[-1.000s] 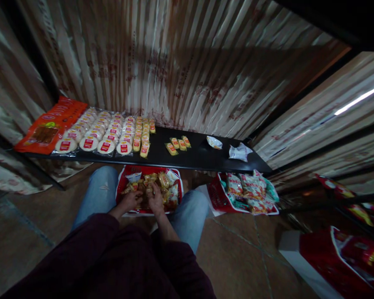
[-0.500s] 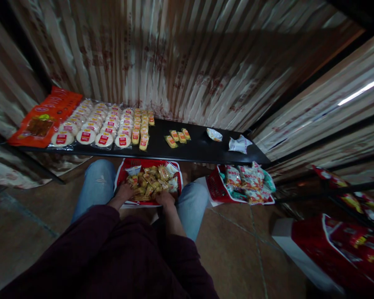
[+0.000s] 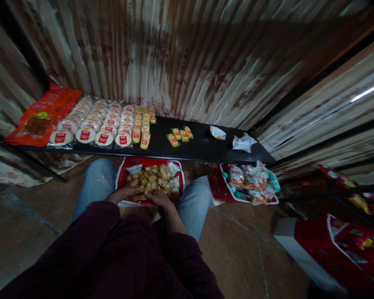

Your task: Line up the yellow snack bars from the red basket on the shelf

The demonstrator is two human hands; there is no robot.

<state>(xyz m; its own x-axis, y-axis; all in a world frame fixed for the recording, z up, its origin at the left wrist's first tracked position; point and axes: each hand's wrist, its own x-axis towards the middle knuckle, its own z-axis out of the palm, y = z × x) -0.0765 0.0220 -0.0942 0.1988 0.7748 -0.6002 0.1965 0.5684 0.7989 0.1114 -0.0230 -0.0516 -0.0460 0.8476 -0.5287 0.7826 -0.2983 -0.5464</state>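
Note:
A red basket with a white rim (image 3: 183, 182) sits between my knees, filled with small yellow wrapped snack packets (image 3: 151, 175). Reaching in from its near left side, my left hand (image 3: 126, 192) lies over the packets with fingers stretched to the right. My right hand (image 3: 157, 197) rests on the same pile, fingers extended toward the left hand. Neither appears to grip a packet, though the fingertips are dim among the wrappers. A few white packets (image 3: 175, 182) lie at the basket's right side.
A black shelf (image 3: 199, 149) bears rows of round white rice crackers (image 3: 104, 138), yellow packets (image 3: 145, 141), an orange bag (image 3: 39, 120) and two white packets (image 3: 243, 143). Another red basket (image 3: 218, 187) holds snack bags. More red bags (image 3: 358, 245) stand at right.
My hands have moved closer together over the packets, the right one shifting left and the left one slightly right. The view has shifted slightly.

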